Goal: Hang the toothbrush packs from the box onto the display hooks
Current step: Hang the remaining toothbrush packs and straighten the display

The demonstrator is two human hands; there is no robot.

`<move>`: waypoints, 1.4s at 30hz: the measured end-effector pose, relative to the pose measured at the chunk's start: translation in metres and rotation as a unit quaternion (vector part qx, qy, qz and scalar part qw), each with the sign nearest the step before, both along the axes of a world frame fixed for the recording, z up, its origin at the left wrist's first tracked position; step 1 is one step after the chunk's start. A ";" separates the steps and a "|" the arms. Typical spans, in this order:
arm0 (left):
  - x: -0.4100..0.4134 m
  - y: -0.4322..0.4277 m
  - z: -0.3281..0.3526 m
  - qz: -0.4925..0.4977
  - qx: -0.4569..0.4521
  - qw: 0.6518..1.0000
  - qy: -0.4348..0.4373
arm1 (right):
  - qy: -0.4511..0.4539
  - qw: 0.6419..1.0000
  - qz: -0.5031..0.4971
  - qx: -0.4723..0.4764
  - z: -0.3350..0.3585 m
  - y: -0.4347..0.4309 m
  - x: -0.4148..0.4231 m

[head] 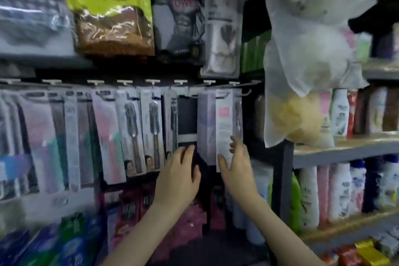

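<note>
progress: most display hooks (152,81) carry toothbrush packs (131,127); box unseen, remainder unknown | right hand (235,164) pinches lower end of white pack (224,123) hanging at right end of rail (248,83) | left hand (179,173) relaxed, fingertips touching dark pack (187,114) beside it

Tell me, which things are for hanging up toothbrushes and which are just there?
For the job: white toothbrush pack in the right hand; left hand; display hooks; hanging toothbrush packs.
Just there: lotion bottles; yellow-green bag; bagged sponges.
</note>
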State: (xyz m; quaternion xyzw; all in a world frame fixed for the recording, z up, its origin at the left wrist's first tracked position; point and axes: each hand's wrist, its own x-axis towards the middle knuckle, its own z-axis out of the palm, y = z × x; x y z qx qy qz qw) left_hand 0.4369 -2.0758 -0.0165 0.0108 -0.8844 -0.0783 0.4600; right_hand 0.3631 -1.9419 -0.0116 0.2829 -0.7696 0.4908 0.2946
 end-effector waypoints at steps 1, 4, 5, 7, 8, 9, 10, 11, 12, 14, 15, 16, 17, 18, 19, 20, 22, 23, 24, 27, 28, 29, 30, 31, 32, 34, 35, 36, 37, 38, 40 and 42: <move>-0.006 -0.005 0.003 -0.014 -0.007 1.000 0.002 | 0.006 1.000 -0.022 -0.002 0.008 -0.007 -0.009; -0.023 -0.018 0.012 -0.039 -0.013 0.999 -0.006 | -0.064 0.996 -0.051 -0.042 0.031 -0.022 -0.032; -0.027 -0.020 0.015 -0.043 -0.007 0.999 -0.014 | -0.089 0.993 -0.057 -0.054 0.037 -0.026 -0.039; -0.034 -0.023 0.020 -0.042 0.013 0.999 -0.028 | -0.120 0.989 -0.063 -0.065 0.046 -0.030 -0.053; -0.037 -0.025 0.022 -0.040 0.020 0.999 -0.031 | -0.128 0.987 -0.058 -0.072 0.049 -0.030 -0.060; -0.040 -0.026 0.023 -0.040 0.021 0.999 -0.030 | -0.132 0.987 -0.051 -0.077 0.052 -0.031 -0.064; -0.042 -0.027 0.025 -0.044 0.021 0.998 -0.031 | -0.133 0.987 -0.048 -0.073 0.053 -0.031 -0.067; -0.043 -0.027 0.027 -0.050 0.019 0.998 -0.031 | -0.129 0.988 -0.050 -0.069 0.052 -0.031 -0.069; -0.045 -0.026 0.028 -0.056 0.017 0.998 -0.033 | -0.124 0.988 -0.056 -0.067 0.051 -0.031 -0.069; -0.047 -0.023 0.028 -0.054 0.013 0.997 -0.046 | -0.114 0.989 -0.062 -0.074 0.050 -0.030 -0.069; -0.049 -0.021 0.029 -0.053 0.013 0.997 -0.051 | -0.115 0.988 -0.063 -0.078 0.051 -0.029 -0.068; -0.050 -0.019 0.031 -0.056 0.013 0.997 -0.054 | -0.120 0.987 -0.065 -0.082 0.052 -0.029 -0.066; -0.051 -0.016 0.033 -0.063 0.016 0.996 -0.056 | -0.124 0.986 -0.071 -0.083 0.054 -0.029 -0.065; -0.053 -0.014 0.036 -0.071 0.021 0.995 -0.060 | -0.132 0.985 -0.078 -0.082 0.057 -0.028 -0.063; -0.055 -0.012 0.038 -0.082 0.032 0.994 -0.065 | -0.139 0.983 -0.084 -0.083 0.060 -0.028 -0.061; -0.057 -0.011 0.039 -0.096 0.047 0.992 -0.073 | -0.146 0.982 -0.081 -0.084 0.060 -0.028 -0.058; -0.059 -0.008 0.039 -0.141 0.096 0.981 -0.095 | -0.171 0.980 -0.061 -0.085 0.061 -0.026 -0.052; -0.059 -0.006 0.038 -0.173 0.134 0.969 -0.111 | -0.183 0.979 -0.036 -0.089 0.060 -0.024 -0.046; -0.058 -0.005 0.037 -0.205 0.180 0.953 -0.129 | -0.202 0.975 0.011 -0.094 0.058 -0.020 -0.039; -0.053 -0.006 0.032 -0.288 0.311 0.883 -0.200 | -0.231 0.950 0.179 -0.114 0.045 -0.010 -0.024; -0.052 -0.008 0.030 -0.303 0.338 0.861 -0.228 | -0.237 0.941 0.216 -0.113 0.039 -0.007 -0.024; -0.051 -0.010 0.028 -0.316 0.356 0.843 -0.251 | -0.246 0.929 0.250 -0.117 0.033 -0.004 -0.024; -0.049 -0.011 0.025 -0.325 0.365 0.831 -0.264 | -0.264 0.913 0.286 -0.120 0.030 -0.001 -0.024; -0.047 -0.010 0.022 -0.326 0.364 0.831 -0.266 | -0.281 0.897 0.317 -0.127 0.029 0.001 -0.022; -0.046 -0.008 0.020 -0.311 0.352 0.845 -0.255 | -0.293 0.885 0.337 -0.130 0.027 0.002 -0.023; -0.044 -0.003 0.019 -0.232 0.306 0.899 -0.210 | -0.293 0.888 0.335 -0.116 0.029 -0.001 -0.022; -0.043 -0.001 0.020 -0.176 0.271 0.929 -0.177 | -0.264 0.908 0.309 -0.100 0.030 -0.005 -0.023; -0.044 0.000 0.020 -0.120 0.224 0.958 -0.137 | -0.226 0.931 0.270 -0.096 0.030 -0.011 -0.026; -0.045 0.001 0.019 -0.064 0.165 0.979 -0.096 | -0.192 0.948 0.232 -0.101 0.031 -0.016 -0.027; -0.047 0.004 0.019 -0.014 0.108 0.991 -0.071 | -0.172 0.959 0.197 -0.111 0.033 -0.022 -0.028; -0.049 0.013 0.020 0.045 0.052 0.996 -0.060 | -0.161 0.961 0.182 -0.134 0.038 -0.029 -0.025; -0.057 0.018 0.020 0.024 0.057 0.996 -0.063 | -0.176 0.953 0.203 -0.139 0.044 -0.034 -0.021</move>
